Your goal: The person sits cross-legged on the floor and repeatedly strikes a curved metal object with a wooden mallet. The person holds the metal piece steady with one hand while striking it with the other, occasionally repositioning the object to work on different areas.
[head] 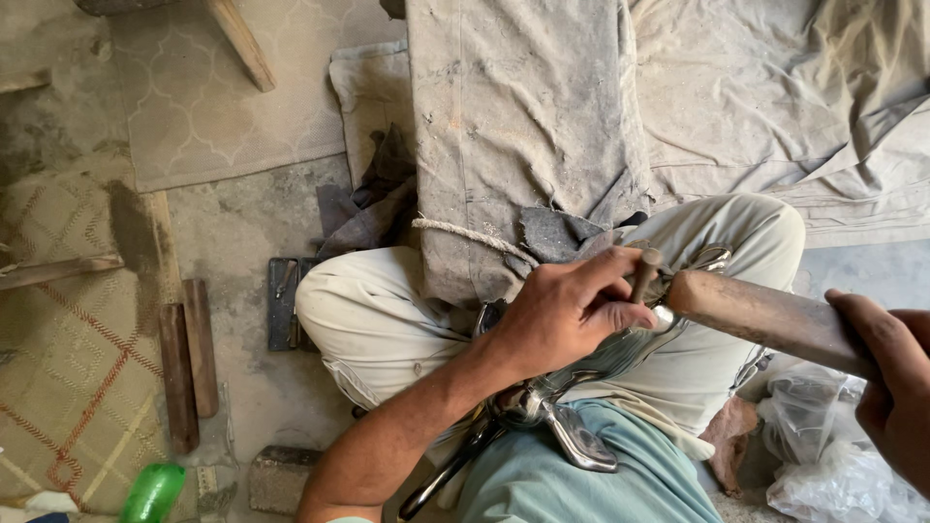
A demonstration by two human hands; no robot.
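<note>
Dusty concrete floor point(242, 242) w/ worn mats; left hand point(567, 310) grip clamped on punch point(644, 276), right hand point(896, 373) on mallet point(765, 315).

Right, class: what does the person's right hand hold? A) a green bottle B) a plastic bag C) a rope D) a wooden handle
D: the right hand grips a wooden handle whose end meets the left hand, which holds a punch.

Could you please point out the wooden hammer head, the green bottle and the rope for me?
wooden hammer head point(765, 315), head view, on the middle of its long brown side.
green bottle point(152, 491), head view, on its body.
rope point(465, 235), head view, mid-strand over the cloth.
</note>
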